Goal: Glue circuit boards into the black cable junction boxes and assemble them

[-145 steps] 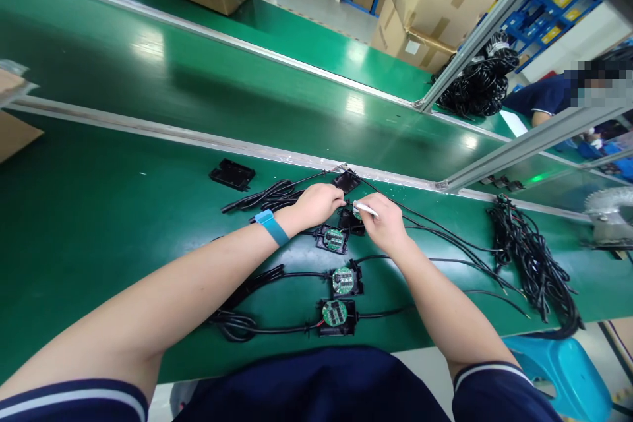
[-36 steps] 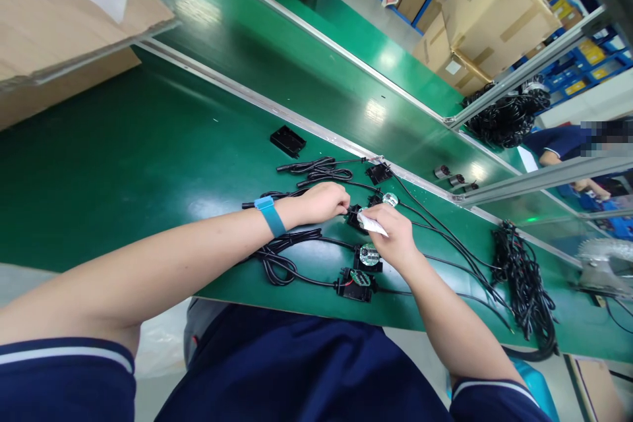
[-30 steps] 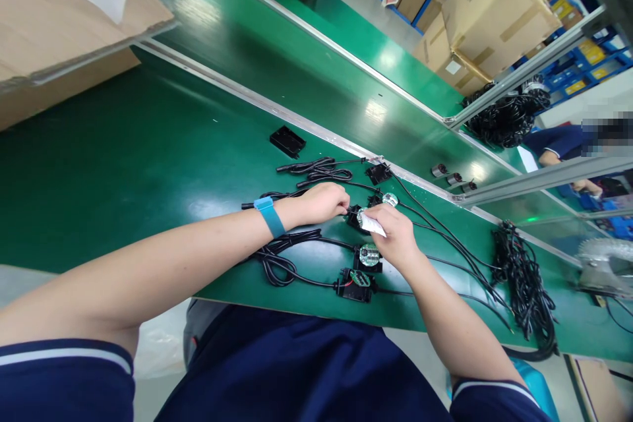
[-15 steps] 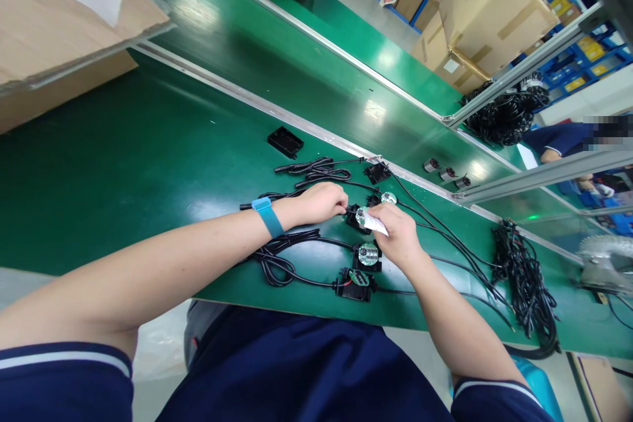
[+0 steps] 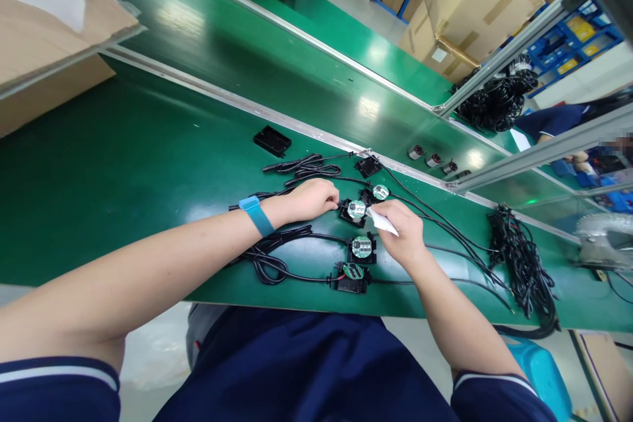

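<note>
The left hand (image 5: 315,199) is loosely curled, thumb and fingertips drawn together at the left end of a small black case (image 5: 349,220) near the middle of the frame; I can't make out whether a cable is pinched there. A blue wristband (image 5: 257,215) circles that wrist. Across from it, the right hand (image 5: 404,231) pinches a white slip (image 5: 384,221), whose tip sits right by the green round board (image 5: 357,210) lying on that case.

Just up and to the right is another round board (image 5: 380,192), partly over its dark housing. Below the hands, two more sit one under the other: the upper board (image 5: 362,246) looks fairly flat, and the lower board (image 5: 353,271) is tilted, with red wire beside it. Black looped cables (image 5: 271,265) run off leftward from these, and thin leads stretch right toward a heaped cable bundle (image 5: 525,267).

Farther up the green counter (image 5: 148,178), a dark open tray (image 5: 272,141) lies near the metal rail (image 5: 237,100). Beyond the rail, on the right, small metal cylinders (image 5: 433,159) stand in a row. Large cartons (image 5: 482,3) are stacked at the upper right, and a co-worker's navy sleeve (image 5: 556,122) shows at the right. A blue stool (image 5: 541,369) stands at the lower right.
</note>
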A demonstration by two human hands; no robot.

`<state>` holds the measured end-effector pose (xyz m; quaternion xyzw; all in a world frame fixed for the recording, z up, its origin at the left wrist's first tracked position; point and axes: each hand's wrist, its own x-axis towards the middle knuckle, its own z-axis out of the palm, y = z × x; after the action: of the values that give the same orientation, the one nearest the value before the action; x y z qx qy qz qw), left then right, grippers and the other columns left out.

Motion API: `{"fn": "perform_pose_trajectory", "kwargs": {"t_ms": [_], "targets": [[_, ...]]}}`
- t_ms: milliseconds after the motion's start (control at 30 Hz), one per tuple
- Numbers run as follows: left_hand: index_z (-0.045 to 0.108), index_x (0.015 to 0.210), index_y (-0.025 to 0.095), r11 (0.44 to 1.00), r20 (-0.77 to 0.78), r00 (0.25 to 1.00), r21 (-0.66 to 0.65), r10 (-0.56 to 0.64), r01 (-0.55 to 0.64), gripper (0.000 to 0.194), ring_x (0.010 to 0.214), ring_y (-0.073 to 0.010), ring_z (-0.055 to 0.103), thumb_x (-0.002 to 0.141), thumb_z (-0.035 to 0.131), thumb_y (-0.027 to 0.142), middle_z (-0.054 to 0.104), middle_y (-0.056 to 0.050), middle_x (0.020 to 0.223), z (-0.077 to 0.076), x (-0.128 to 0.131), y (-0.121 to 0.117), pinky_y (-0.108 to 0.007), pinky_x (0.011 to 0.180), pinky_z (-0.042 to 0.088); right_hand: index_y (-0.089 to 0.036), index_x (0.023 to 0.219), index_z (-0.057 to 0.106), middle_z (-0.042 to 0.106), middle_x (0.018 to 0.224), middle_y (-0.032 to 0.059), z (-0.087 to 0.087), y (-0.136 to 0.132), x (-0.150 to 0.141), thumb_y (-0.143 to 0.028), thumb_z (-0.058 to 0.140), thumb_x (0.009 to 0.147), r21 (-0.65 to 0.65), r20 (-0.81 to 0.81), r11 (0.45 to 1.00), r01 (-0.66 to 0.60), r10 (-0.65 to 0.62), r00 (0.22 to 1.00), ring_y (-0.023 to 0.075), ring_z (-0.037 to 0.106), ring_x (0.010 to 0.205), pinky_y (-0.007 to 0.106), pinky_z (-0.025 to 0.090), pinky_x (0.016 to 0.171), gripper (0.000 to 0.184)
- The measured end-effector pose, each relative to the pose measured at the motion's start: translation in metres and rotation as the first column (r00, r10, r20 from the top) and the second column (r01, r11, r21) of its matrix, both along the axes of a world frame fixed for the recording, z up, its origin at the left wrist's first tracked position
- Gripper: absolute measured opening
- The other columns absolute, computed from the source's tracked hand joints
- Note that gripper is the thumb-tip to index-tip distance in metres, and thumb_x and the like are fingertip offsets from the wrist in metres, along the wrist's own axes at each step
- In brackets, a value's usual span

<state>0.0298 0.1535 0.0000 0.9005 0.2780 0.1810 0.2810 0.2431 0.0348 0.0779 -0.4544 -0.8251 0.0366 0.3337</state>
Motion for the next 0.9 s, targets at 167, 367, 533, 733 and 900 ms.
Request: {"fn": "perform_pose_trajectory", "kwargs": {"t_ms": [167, 367, 533, 733, 900], "targets": [[0.067, 0.087, 0.017, 0.984, -0.16, 0.984, 0.171, 0.072, -0.044, 0.01, 0.086, -0.0214, 0.06, 0.088, 0.063, 0.025, 0.067, -0.006, 0.089, 0.019, -0.002, -0.017, -0.031, 0.075, 0.042, -0.025, 0.09, 0.071, 0.073, 0.086, 0.0043, 0.014, -0.028, -0.003, -0.016, 0.063, 0.09, -0.052, -0.172, 0.987, 0.155, -0.162, 0.972, 0.0198, 0.069, 0.082, 0.036, 0.057, 0.074, 0.012], [0.066, 0.097, 0.016, 0.982, -0.152, 0.983, 0.174, 0.099, -0.072, 0.019, 0.093, -0.0246, 0.06, 0.093, 0.059, 0.033, 0.067, -0.008, 0.092, 0.045, -0.011, -0.076, -0.037, 0.084, 0.043, -0.023, 0.084, 0.07, 0.07, 0.081, 0.0033, 0.025, -0.038, -0.008, -0.013, 0.062, 0.091, -0.209, -0.138, 0.977, 0.045, -0.075, 0.988, 0.0166, 0.065, 0.077, 0.031, 0.052, 0.071, 0.014], [0.066, 0.1, 0.017, 0.998, -0.175, 0.984, 0.054, 0.017, -0.008, 0.015, 0.095, -0.0242, 0.062, 0.088, 0.066, 0.028, 0.069, -0.006, 0.095, 0.031, -0.007, -0.099, -0.036, 0.085, 0.044, -0.02, 0.083, 0.067, 0.066, 0.08, 0.0034, 0.017, -0.028, -0.013, -0.008, 0.059, 0.088, -0.305, -0.02, 0.951, -0.045, 0.041, 0.999, 0.0159, 0.061, 0.075, 0.028, 0.047, 0.068, 0.016], [0.067, 0.093, 0.019, 0.996, -0.193, 0.98, 0.085, 0.039, -0.023, 0.008, 0.091, -0.0239, 0.062, 0.091, 0.06, 0.023, 0.069, -0.005, 0.089, 0.02, -0.003, -0.095, -0.035, 0.079, 0.043, -0.019, 0.082, 0.065, 0.063, 0.079, 0.0031, 0.015, -0.023, -0.017, -0.001, 0.054, 0.083, -0.37, 0.099, 0.928, -0.051, 0.093, 0.991, 0.016, 0.06, 0.074, 0.027, 0.044, 0.066, 0.021], [0.069, 0.093, 0.02, 0.996, -0.185, 0.982, 0.082, 0.044, -0.029, 0.018, 0.089, -0.0229, 0.062, 0.096, 0.052, 0.024, 0.07, -0.005, 0.088, 0.021, -0.003, -0.094, -0.035, 0.075, 0.04, -0.018, 0.084, 0.065, 0.063, 0.081, 0.0032, 0.018, -0.025, -0.016, 0.001, 0.053, 0.081, -0.386, 0.142, 0.922, -0.038, 0.1, 0.985, 0.0161, 0.06, 0.075, 0.027, 0.044, 0.067, 0.023]]}}
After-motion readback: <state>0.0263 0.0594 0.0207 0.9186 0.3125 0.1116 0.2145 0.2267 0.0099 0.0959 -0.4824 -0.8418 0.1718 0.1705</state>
